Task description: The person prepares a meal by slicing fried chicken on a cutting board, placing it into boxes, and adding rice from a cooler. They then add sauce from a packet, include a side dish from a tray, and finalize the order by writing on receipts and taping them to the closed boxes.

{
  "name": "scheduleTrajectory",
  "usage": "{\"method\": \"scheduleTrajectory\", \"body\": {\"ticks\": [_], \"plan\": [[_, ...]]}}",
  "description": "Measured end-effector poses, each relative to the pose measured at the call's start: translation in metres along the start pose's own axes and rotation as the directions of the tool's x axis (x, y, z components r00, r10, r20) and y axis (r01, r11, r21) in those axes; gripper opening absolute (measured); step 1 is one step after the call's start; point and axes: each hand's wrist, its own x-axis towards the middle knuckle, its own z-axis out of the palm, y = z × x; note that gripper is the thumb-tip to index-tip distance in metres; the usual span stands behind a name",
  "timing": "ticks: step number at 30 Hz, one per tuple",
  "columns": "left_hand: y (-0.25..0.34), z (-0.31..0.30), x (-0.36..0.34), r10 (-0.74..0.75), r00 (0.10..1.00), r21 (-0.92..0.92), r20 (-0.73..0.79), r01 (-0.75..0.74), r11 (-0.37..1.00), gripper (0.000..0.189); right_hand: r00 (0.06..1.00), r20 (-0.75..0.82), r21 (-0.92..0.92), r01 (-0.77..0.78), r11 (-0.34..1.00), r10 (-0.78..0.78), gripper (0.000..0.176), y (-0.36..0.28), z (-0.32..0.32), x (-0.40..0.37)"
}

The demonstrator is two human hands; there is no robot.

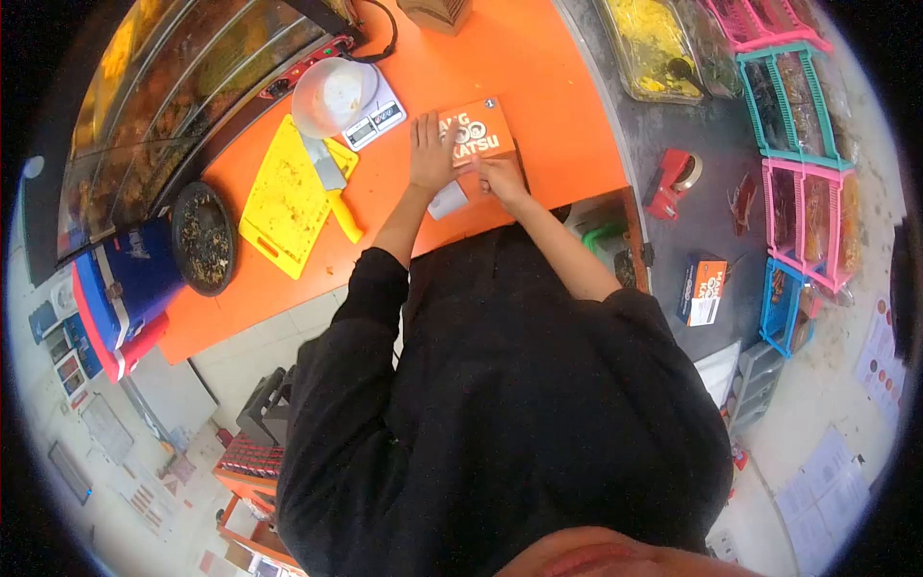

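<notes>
An orange printed takeaway box (492, 120) with white lettering sits on the orange table, its lid down. My left hand (430, 159) lies flat over the box's left side, fingers stretched out. At the near edge of the box, my right hand (502, 181) has its fingers curled in and closed against the cardboard; the fingertips are partly hidden. A white flap or paper (447, 200) shows below the box, between my wrists. To the left, a knife (327, 168) with a yellow handle rests on a yellow cutting board (284, 207) strewn with crumbs.
A clear bowl (332, 96) stands on a white kitchen scale (383, 120). Further left are a dark round pan (204, 238) and a glass-fronted display warmer (192, 96). On the grey counter at right are a red tape dispenser (668, 188), another printed box (707, 290) and colored baskets (788, 106).
</notes>
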Motion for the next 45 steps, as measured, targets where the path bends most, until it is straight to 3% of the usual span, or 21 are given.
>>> {"method": "scheduleTrajectory", "body": {"ticks": [2,6,8,15,18,20,22,23,24,25,26,27,29,30,31,33,36,37,39,42,45], "plan": [[0.002,-0.002,0.001,-0.044,0.997,-0.051,0.066,0.047,0.998,0.096,0.986,-0.164,0.084,0.054,0.995,-0.040,0.033,0.002,0.008,0.013],[0.001,-0.003,0.000,-0.046,0.996,-0.028,0.071,0.048,0.998,0.096,0.988,-0.098,0.100,-0.113,0.989,0.123,0.032,0.013,-0.007,0.014],[0.001,-0.005,0.001,-0.043,0.995,-0.056,0.092,0.048,0.997,0.096,0.992,-0.066,-0.075,0.102,0.992,-0.107,0.031,0.014,-0.014,0.016],[-0.001,-0.001,0.001,0.005,1.000,-0.107,0.008,-0.004,0.994,0.091,0.974,-0.143,-0.321,0.120,0.939,-0.174,0.033,0.012,-0.030,0.016],[0.008,0.003,0.006,-0.137,0.990,-0.144,-0.012,0.134,0.980,0.072,0.993,-0.117,-0.587,-0.042,0.809,-0.033,0.033,-0.008,-0.046,-0.015],[0.008,0.010,0.015,-0.195,0.981,-0.169,-0.017,0.189,0.967,0.065,0.985,-0.134,-0.649,-0.008,0.761,-0.105,0.026,-0.016,-0.078,-0.051],[0.001,0.021,0.012,-0.347,0.931,-0.175,-0.109,0.326,0.929,0.052,0.735,-0.425,-0.685,0.121,0.718,-0.529,0.023,-0.028,-0.112,-0.103],[-0.007,0.030,0.008,-0.411,0.888,-0.165,-0.206,0.383,0.909,0.045,0.495,-0.387,-0.829,0.183,0.528,-0.778,0.021,-0.029,-0.143,-0.123],[-0.021,0.043,-0.011,-0.419,0.807,-0.166,-0.415,0.385,0.908,0.043,0.370,-0.557,-0.798,0.008,0.602,-0.743,0.020,-0.052,-0.152,-0.155],[-0.008,0.035,-0.024,-0.590,0.647,-0.270,-0.483,0.531,0.803,0.042,0.141,-0.662,-0.737,0.059,0.674,-0.736,0.018,-0.043,-0.192,-0.160],[0.004,0.030,-0.039,-0.726,0.448,-0.404,-0.522,0.619,0.673,0.042,0.069,-0.636,-0.770,-0.011,0.637,-0.768,0.018,-0.024,-0.247,-0.169],[0.030,0.012,-0.046,-0.926,0.138,-0.582,-0.352,0.742,0.332,0.043,0.051,-0.642,-0.767,-0.024,0.642,-0.765,0.018,-0.005,-0.291,-0.168],[0.037,0.020,-0.069,-0.987,-0.094,-0.384,-0.128,0.923,-0.038,0.043,0.286,-0.671,-0.737,-0.157,0.657,-0.684,0.027,0.018,-0.355,-0.170],[0.040,0.027,-0.081,-0.990,-0.078,-0.383,-0.117,0.923,-0.027,0.043,0.565,-0.711,-0.506,0.004,0.862,-0.420,0.034,-0.001,-0.348,-0.179],[0.043,0.031,-0.093,-0.999,0.023,-0.564,0.027,0.826,0.003,0.045,0.553,-0.721,-0.501,0.001,0.865,-0.418,0.034,-0.022,-0.334,-0.187],[0.039,0.033,-0.094,-0.978,0.150,-0.721,0.143,0.693,0.001,0.049,0.864,-0.500,0.176,0.163,0.971,-0.054,0.030,-0.049,-0.311,-0.196],[0.041,0.021,-0.094,-0.931,0.113,-0.754,0.347,0.624,-0.205,0.050,0.905,-0.422,0.249,0.175,0.953,-0.056,0.028,-0.031,-0.343,-0.180],[0.045,0.009,-0.104,-0.853,0.228,-0.813,0.469,0.488,-0.316,0.044,0.906,-0.419,0.253,0.177,0.951,-0.057,0.028,-0.023,-0.342,-0.183],[0.054,-0.016,-0.102,-0.637,0.505,-0.799,0.583,0.210,-0.564,0.036,0.817,-0.411,0.353,0.552,0.755,-0.405,0.030,-0.007,-0.323,-0.193],[0.128,-0.070,-0.060,-0.651,0.564,-0.861,0.508,0.339,-0.379,0.039,0.747,-0.546,0.147,0.531,0.835,-0.379,0.019,0.020,-0.321,-0.176],[0.189,-0.088,-0.002,-0.437,0.753,-0.865,0.492,0.365,-0.345,0.039,0.710,-0.622,0.056,0.461,0.886,-0.330,0.014,0.021,-0.322,-0.172]]}}
